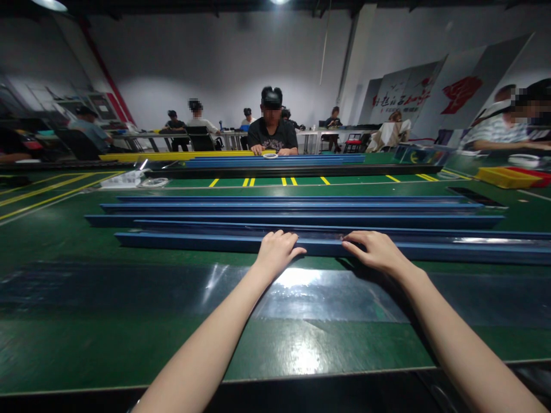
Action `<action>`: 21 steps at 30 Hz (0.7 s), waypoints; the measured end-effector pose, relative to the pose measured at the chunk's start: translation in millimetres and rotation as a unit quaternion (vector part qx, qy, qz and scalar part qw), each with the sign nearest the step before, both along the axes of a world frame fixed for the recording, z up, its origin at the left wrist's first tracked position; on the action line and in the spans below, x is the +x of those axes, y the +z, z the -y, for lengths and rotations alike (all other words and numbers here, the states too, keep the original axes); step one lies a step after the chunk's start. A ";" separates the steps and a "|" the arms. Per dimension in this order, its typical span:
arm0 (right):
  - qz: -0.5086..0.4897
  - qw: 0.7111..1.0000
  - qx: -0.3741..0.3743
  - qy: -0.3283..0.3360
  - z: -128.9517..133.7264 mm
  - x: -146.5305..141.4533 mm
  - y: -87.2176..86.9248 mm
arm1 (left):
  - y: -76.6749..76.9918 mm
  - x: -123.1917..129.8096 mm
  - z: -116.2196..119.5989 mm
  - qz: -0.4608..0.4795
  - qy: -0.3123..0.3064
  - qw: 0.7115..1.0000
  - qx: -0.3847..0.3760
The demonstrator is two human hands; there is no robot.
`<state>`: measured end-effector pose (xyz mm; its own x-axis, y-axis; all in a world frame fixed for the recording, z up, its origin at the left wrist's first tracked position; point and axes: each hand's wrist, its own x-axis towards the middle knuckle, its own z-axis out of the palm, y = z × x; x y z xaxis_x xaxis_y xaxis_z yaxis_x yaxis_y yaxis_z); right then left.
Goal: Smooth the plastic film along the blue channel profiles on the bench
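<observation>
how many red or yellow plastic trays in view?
2 that I can make out, both at far right, beyond the right hand: a yellow tray, and a red tray to its right. Others could be hidden.

Blue channels (322,248) are stretching across the green table (129,350) — blocking low forward reach. Left of their ends, room is opening for passing; nearer, a clear sheet (150,287) is lying flat, leaving space above.
</observation>
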<state>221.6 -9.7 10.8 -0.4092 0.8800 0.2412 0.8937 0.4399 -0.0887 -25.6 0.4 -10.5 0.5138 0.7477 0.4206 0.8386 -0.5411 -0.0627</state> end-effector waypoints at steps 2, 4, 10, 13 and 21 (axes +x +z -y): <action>0.003 1.000 -0.002 -0.002 0.2 -0.4 0.3 | 1.8 0.5 0.5 -0.001 0.003 1.000 -0.009; 0.006 1.000 -0.002 -0.001 0.3 -0.6 0.4 | 3.4 0.8 0.7 -0.004 0.005 1.000 -0.016; 0.008 1.000 -0.001 -0.002 0.2 0.0 -0.3 | 4.6 0.6 0.5 -0.009 0.008 1.000 -0.022; 0.007 1.000 -0.002 -0.001 0.1 -0.1 -0.3 | 2.8 0.6 0.4 -0.006 0.006 1.000 -0.010; 0.007 1.000 0.005 0.014 2.2 -4.7 -0.2 | -1.1 0.7 0.5 -0.004 -0.007 1.000 0.021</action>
